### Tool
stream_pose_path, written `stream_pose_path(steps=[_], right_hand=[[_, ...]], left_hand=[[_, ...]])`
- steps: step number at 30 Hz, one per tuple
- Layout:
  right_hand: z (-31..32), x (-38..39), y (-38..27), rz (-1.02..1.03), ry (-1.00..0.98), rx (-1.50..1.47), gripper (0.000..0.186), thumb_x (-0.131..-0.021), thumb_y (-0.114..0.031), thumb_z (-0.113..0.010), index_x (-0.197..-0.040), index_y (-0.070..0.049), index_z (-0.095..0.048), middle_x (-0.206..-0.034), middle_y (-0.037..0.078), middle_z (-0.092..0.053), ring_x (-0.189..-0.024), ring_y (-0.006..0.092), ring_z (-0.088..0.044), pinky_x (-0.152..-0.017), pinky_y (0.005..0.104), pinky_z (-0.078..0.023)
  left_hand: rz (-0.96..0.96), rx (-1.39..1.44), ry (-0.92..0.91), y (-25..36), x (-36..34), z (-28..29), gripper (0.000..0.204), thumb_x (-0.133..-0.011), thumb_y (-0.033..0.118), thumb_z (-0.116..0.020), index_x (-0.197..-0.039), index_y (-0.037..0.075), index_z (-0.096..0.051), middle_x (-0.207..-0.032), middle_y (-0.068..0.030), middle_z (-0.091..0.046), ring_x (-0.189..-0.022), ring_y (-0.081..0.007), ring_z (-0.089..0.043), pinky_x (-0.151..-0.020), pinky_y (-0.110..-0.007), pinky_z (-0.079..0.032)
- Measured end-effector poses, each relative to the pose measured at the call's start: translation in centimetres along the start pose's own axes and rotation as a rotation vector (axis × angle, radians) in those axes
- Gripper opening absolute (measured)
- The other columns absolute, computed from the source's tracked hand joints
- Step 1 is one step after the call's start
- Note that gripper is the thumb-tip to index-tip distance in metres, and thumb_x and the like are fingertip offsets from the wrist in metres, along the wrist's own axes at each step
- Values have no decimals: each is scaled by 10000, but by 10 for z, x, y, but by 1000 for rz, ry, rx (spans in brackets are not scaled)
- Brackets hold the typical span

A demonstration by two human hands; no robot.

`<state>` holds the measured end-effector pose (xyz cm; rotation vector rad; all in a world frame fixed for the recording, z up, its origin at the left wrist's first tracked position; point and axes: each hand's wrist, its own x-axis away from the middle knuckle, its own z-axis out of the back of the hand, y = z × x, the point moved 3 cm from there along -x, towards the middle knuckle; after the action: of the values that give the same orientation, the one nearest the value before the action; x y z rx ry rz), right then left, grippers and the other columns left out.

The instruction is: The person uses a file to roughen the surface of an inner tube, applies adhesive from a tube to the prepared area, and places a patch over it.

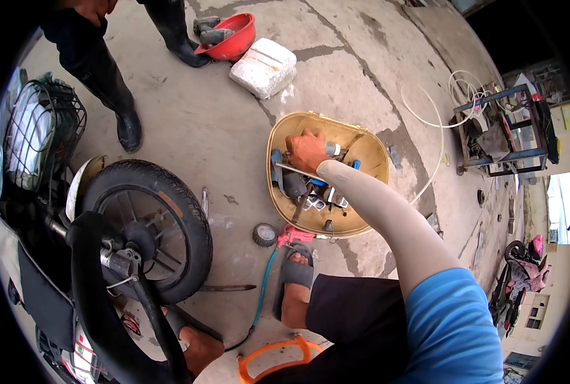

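My right hand (307,152) reaches into a tan plastic bin (380,150) full of loose tools and parts. Its fingers are curled downward among them, and whatever they grip is hidden beneath the hand. A thin metal rod (291,168) runs slantwise below the hand, close to the wrist; whether the fingers hold it I cannot tell. Around the hand lie a blue-handled tool (276,157), a dark rounded part (294,185) and several white and blue pieces. My left hand is out of view.
A spoked motorbike wheel (198,237) stands at left, with a black curved tube (86,256) nearer me. A pressure gauge (264,234) with pink gun (293,235) and teal hose lies by my foot. Beyond are a red bowl (237,38), white block (266,67) and another person's boots (129,128).
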<state>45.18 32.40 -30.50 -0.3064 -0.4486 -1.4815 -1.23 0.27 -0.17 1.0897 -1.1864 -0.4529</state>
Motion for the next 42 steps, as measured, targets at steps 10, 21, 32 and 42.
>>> stream_pose_path(steps=[10, 21, 32, 42], right_hand=[[92, 48, 34, 81, 423, -891, 375, -933, -132, -635, -1303, -87, -675, -1009, 187, -752, -930, 342, -701, -834, 505, -507], [221, 257, -12, 272, 94, -1879, 217, -967, 54, -630, -1183, 60, -624, -1035, 137, -710, -870, 178, -716, -822, 274, -634], [193, 337, -169, 601, -303, -2164, 195, -1027, -106, -623, -1205, -38, -579, -1085, 178, -720, -965, 274, -738, -882, 391, -594], [173, 318, -233, 723, -307, -1988, 387, -1020, -187, -696, -1352, 0, -627, -1200, 103, -721, -1160, 193, -677, -1098, 371, -494]], left_hand=[[3, 111, -157, -18, -1, 6, 443, -943, -4, -703, -1371, -61, -602, -1213, -145, -709, -994, -180, -684, -843, -215, -522], [-55, 373, -368, -1, -19, -29, 319, -930, -113, -656, -1248, -129, -647, -1184, -172, -727, -1072, -209, -705, -995, -328, -550], [-188, 213, -507, 51, -46, -51, 311, -984, -47, -615, -1286, -119, -627, -1175, -142, -707, -1035, -187, -692, -926, -316, -575], [-216, 326, -526, 23, -59, -54, 307, -1001, 25, -657, -1293, -68, -650, -1206, -124, -724, -1094, -185, -685, -989, -343, -546]])
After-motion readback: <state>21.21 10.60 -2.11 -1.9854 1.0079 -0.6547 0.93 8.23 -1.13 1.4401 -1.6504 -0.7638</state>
